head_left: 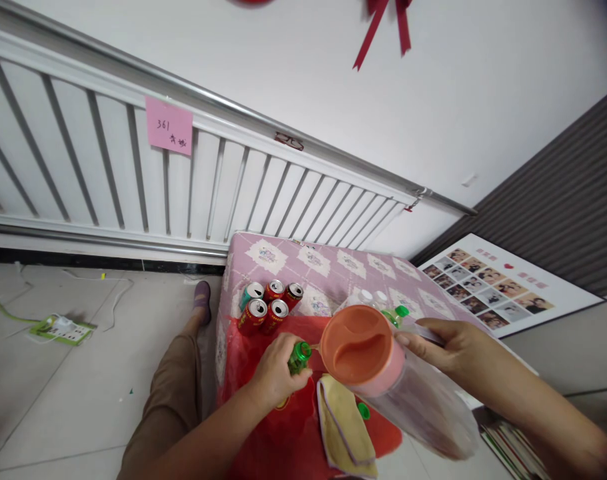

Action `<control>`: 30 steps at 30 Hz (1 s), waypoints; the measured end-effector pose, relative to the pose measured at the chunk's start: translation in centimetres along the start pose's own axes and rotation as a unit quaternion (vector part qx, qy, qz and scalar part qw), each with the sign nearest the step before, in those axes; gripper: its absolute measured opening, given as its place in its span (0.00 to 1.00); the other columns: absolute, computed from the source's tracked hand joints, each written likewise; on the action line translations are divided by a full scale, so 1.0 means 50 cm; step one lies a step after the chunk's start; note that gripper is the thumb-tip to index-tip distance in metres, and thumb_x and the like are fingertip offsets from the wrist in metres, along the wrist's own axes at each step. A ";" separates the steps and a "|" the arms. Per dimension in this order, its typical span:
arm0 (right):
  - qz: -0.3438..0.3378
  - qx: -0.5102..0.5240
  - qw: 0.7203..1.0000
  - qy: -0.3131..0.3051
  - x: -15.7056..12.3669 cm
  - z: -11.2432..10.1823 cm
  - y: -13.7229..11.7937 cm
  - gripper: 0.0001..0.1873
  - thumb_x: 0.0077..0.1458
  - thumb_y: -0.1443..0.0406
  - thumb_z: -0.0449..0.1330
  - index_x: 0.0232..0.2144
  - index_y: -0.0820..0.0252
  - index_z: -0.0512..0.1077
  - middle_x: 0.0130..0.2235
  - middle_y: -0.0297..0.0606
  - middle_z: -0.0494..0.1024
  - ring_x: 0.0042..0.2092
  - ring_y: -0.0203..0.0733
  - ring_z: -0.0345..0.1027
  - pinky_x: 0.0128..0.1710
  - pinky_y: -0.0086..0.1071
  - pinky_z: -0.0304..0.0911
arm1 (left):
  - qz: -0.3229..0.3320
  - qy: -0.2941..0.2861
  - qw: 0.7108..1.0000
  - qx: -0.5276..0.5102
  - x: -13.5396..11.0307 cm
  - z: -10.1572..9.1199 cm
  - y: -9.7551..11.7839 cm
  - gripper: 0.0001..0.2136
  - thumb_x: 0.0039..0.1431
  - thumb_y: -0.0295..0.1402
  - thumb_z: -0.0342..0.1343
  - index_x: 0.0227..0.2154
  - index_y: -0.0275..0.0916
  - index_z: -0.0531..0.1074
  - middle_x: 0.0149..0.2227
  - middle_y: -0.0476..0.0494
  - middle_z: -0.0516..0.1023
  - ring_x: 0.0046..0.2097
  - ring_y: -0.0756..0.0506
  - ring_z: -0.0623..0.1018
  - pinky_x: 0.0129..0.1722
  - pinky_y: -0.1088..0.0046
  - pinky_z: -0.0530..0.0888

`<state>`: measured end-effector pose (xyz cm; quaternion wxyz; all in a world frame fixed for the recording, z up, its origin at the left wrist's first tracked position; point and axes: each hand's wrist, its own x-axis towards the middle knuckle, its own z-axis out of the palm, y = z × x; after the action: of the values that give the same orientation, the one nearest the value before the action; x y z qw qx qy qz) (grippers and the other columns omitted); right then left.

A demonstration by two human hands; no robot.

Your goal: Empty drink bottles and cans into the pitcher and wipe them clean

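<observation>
My left hand (278,373) is closed around a small green bottle (300,358) whose uncapped mouth points up. In my right hand (440,347) is the handle of a clear pitcher (428,407) with an orange lid (356,343). The pitcher is tilted far over, its spout at the bottle's mouth, and a thin stream seems to run between them. Brownish liquid shows inside the pitcher. Below it lie a folded yellow cloth (343,427) and a green bottle cap (364,411).
Several opened drink cans (278,310) stand on the table's patterned cloth (328,263), beside a red sheet (253,400). Behind the pitcher are more bottles, one with a green cap (402,311). A white radiator (223,180) lines the wall; a power strip (63,330) lies on the floor.
</observation>
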<state>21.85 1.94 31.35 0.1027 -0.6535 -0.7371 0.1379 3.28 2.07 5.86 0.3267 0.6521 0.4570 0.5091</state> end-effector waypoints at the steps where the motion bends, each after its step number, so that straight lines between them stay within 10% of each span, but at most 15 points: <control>1: 0.003 0.000 1.000 -0.003 0.001 -0.001 0.000 0.25 0.52 0.45 0.54 0.16 0.55 0.65 0.17 0.31 0.63 0.22 0.37 0.53 0.21 0.31 0.49 | 0.000 0.000 1.000 0.000 0.000 0.000 0.000 0.18 0.44 0.24 0.60 0.40 0.40 0.67 0.40 0.45 0.71 0.42 0.43 0.72 0.44 0.67 0.69; 30: -0.007 0.014 0.999 -0.027 0.007 -0.003 0.008 0.25 0.47 0.42 0.57 0.16 0.54 0.65 0.17 0.32 0.63 0.21 0.38 0.54 0.21 0.33 0.50 | 0.004 0.003 1.000 0.000 0.001 0.005 -0.004 0.17 0.44 0.24 0.59 0.39 0.39 0.67 0.39 0.45 0.71 0.42 0.43 0.72 0.43 0.67 0.69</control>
<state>22.23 2.34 31.35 0.0925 -0.6430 -0.7420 0.1655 3.47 2.20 5.64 0.3233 0.6520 0.4552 0.5129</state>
